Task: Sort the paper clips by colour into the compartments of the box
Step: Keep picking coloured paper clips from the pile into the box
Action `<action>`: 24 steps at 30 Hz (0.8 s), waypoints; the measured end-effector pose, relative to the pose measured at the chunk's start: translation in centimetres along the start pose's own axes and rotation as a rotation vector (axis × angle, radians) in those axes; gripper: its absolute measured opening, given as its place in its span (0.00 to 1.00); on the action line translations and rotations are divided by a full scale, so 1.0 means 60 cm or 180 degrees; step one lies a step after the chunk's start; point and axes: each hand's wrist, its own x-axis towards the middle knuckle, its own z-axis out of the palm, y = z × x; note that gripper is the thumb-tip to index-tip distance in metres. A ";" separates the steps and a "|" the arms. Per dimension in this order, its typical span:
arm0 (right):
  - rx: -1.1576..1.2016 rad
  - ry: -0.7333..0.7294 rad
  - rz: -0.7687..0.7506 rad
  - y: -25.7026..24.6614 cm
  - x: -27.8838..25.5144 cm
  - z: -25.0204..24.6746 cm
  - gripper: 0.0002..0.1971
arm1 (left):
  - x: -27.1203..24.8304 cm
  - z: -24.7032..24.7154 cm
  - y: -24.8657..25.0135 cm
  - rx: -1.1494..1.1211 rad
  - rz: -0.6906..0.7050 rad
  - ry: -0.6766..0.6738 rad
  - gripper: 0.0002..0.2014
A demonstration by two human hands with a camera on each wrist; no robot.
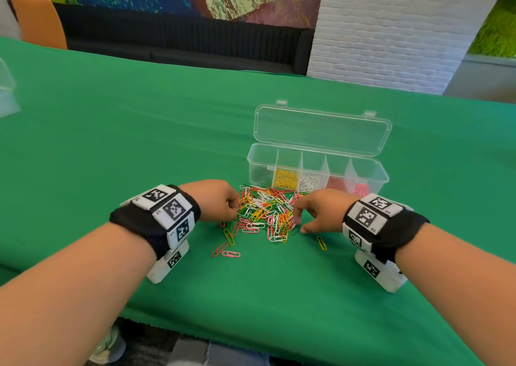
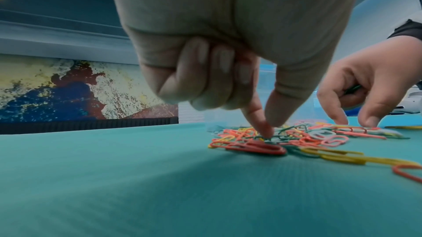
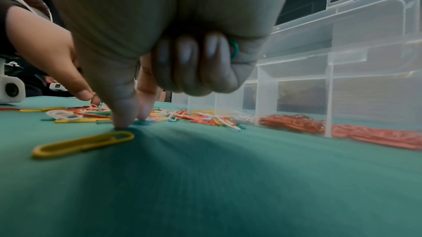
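I see the heap of mixed paper clips (image 1: pixel 265 212) lying on the green-covered bench (image 1: pixel 139 142), just in front of the clear compartment box (image 1: pixel 317 170), whose lid (image 1: pixel 321 131) stands open behind it. In the box, from my left, the compartments hold dark green, yellow (image 1: pixel 284 178), white (image 1: pixel 310 183), red and pink clips. A few strays lie nearer to me: a yellow clip (image 1: pixel 321 243) just beside my right hand, and a red and a pink one (image 1: pixel 225 251) below the heap.

My left hand (image 1: pixel 215 201) is at the heap's left edge. In its wrist view the index finger and thumb (image 2: pixel 262 123) are brought together down into the clips, on a green one as far as I can tell, with the other three fingers curled into the palm.

My right hand (image 1: pixel 321 209) is at the heap's right edge. Thumb and index tips (image 3: pixel 123 114) press down together on the cloth over a green clip, and the curled fingers (image 3: pixel 194 64) hold green clips (image 3: pixel 234 49) against the palm.

Both wrists wear black bands with white marker blocks (image 1: pixel 170 212).
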 end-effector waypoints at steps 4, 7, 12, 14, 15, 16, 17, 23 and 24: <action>-0.0060 -0.0014 -0.0056 0.004 0.002 0.004 0.04 | -0.001 0.002 -0.001 0.0012 -0.0103 -0.0115 0.08; -0.0105 0.0020 -0.0030 0.008 0.003 0.004 0.04 | -0.005 -0.002 -0.001 -0.0048 -0.0107 -0.0205 0.07; -0.0162 0.0236 0.0000 0.008 0.003 0.008 0.03 | -0.004 -0.003 -0.002 -0.0062 -0.0137 -0.0237 0.06; -0.0105 0.0343 0.0044 0.008 0.003 0.008 0.06 | 0.000 0.001 -0.004 -0.0061 -0.0168 -0.0199 0.03; -0.0073 0.0358 0.0067 0.008 0.003 0.008 0.09 | 0.002 0.003 -0.006 -0.0052 -0.0183 -0.0181 0.03; -0.0056 0.0351 0.0085 0.008 0.003 0.008 0.12 | 0.004 0.005 -0.008 -0.0042 -0.0203 -0.0176 0.05; -0.0045 0.0337 0.0106 0.009 0.002 0.008 0.15 | 0.006 0.006 -0.009 -0.0030 -0.0223 -0.0175 0.08; 0.0165 0.0281 0.0315 0.006 0.001 0.006 0.15 | 0.009 0.007 -0.012 0.0004 -0.0300 -0.0258 0.15; 0.0224 0.0263 0.0359 0.004 0.002 0.006 0.15 | 0.009 0.008 -0.013 -0.0024 -0.0295 -0.0265 0.15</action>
